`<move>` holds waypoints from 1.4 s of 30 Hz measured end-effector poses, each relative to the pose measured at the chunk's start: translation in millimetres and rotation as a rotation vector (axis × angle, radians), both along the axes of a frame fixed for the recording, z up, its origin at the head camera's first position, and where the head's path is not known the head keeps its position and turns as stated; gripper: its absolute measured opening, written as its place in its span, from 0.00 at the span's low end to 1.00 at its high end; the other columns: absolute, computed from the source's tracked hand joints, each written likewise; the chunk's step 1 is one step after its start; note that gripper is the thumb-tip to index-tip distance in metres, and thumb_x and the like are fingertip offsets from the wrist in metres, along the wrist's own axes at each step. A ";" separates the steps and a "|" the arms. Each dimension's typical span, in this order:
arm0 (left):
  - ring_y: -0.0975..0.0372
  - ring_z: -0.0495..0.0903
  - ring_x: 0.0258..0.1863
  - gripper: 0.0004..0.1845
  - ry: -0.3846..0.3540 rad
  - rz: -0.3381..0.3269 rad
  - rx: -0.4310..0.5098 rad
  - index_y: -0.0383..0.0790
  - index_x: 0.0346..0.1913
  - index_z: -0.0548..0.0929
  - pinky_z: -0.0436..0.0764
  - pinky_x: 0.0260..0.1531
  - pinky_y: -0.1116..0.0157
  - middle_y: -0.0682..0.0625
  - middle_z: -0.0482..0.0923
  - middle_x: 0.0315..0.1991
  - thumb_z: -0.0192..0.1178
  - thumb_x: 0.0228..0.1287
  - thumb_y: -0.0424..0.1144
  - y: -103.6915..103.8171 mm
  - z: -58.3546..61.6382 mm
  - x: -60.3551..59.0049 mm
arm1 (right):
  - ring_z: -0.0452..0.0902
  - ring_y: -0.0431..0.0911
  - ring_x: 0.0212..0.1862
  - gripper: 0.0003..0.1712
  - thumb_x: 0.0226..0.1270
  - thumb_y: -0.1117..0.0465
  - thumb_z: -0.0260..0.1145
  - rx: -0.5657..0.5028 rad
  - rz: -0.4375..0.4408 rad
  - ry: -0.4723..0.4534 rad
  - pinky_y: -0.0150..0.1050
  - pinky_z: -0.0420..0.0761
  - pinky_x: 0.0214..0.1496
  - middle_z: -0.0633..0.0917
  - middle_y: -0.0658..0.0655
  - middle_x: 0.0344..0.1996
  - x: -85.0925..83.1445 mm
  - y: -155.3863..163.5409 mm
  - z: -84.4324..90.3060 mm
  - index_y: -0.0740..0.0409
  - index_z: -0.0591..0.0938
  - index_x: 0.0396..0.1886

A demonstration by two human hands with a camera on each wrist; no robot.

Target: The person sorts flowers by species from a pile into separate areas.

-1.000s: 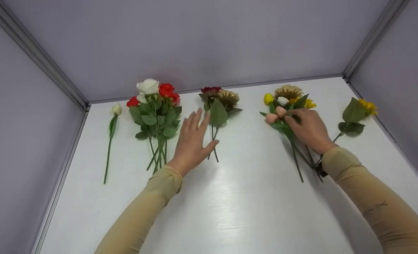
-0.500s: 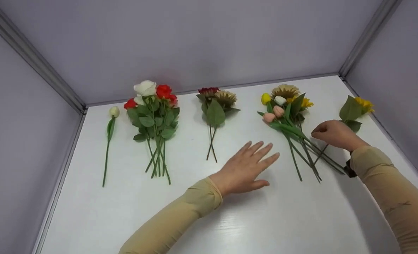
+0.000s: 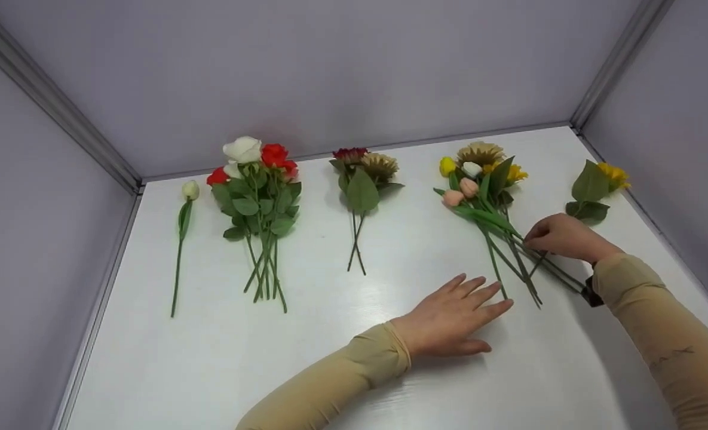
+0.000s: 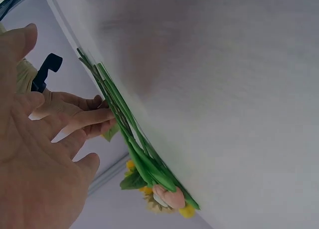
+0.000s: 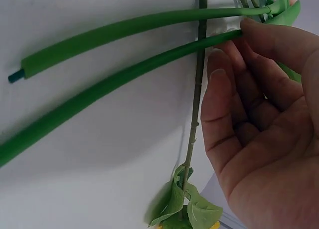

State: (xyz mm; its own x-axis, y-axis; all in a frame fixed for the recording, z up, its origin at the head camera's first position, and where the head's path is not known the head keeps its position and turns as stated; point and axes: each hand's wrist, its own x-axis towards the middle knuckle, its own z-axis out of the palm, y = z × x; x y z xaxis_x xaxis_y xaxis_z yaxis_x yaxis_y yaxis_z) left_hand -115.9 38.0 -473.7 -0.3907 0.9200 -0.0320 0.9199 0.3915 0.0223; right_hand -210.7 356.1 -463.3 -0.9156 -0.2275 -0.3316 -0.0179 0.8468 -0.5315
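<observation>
Right hand (image 3: 560, 237) sits on the stems of the mixed bunch (image 3: 482, 185). Fingers are curled, fingertips (image 5: 249, 27) touching one thick stem (image 5: 124, 74). Can't tell if it's a real pinch or just contact. Left hand (image 3: 458, 316) is flat on the table (image 3: 354, 370), fingers straight and slightly spread, holding nothing, tips just beside the stem ends.

Bunch lies right of centre, heads toward the back wall, stems fanned toward the near right.

Risks:
- Stems cross. A thin stem (image 5: 197, 89) from the single yellow flower (image 3: 598, 185) runs under or over the thick ones near the fingertips. Lifting one stem likely drags that flower along.
- Grip looks like fingertips only. A smooth stem could roll out or pivot, swinging the heads into the rest of the bunch.
- Pulling one stem may scatter the loose fan, since nothing pins the rest; left hand isn't on it.
- Left hand sweeping sideways could knock the stem ends.

Rose bunch (image 3: 255, 185), middle pair (image 3: 362, 176) and single bud (image 3: 189, 191) lie well apart, low risk.
</observation>
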 end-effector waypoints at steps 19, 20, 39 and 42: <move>0.56 0.48 0.80 0.43 -0.094 0.060 0.011 0.56 0.83 0.51 0.47 0.78 0.56 0.51 0.48 0.82 0.52 0.74 0.66 -13.6 -6.9 -6.7 | 0.79 0.48 0.37 0.14 0.73 0.56 0.68 0.010 0.028 0.061 0.43 0.78 0.37 0.89 0.57 0.38 2.1 -4.6 26.2 0.62 0.88 0.47; 0.56 0.48 0.80 0.43 -0.095 0.063 0.015 0.56 0.83 0.51 0.48 0.78 0.56 0.51 0.48 0.82 0.53 0.74 0.65 -14.7 -7.3 -7.2 | 0.79 0.48 0.38 0.15 0.73 0.56 0.67 0.004 0.027 0.063 0.43 0.78 0.38 0.88 0.57 0.39 2.3 -6.1 27.8 0.63 0.88 0.48; 0.63 0.82 0.55 0.20 -0.851 0.644 0.727 0.40 0.65 0.82 0.79 0.55 0.67 0.52 0.83 0.59 0.60 0.77 0.44 -59.0 -0.8 -38.9 | 0.80 0.54 0.56 0.32 0.74 0.51 0.68 -0.841 -0.284 -0.064 0.41 0.82 0.58 0.80 0.65 0.55 -0.4 -126.5 23.5 0.72 0.75 0.64; 0.64 0.82 0.53 0.20 -0.967 0.698 0.818 0.38 0.64 0.83 0.81 0.53 0.66 0.53 0.84 0.55 0.62 0.75 0.44 -67.9 -2.2 -40.9 | 0.79 0.51 0.55 0.28 0.75 0.54 0.68 -0.973 -0.296 -0.070 0.43 0.82 0.58 0.79 0.64 0.58 -0.7 -153.0 22.6 0.72 0.76 0.61</move>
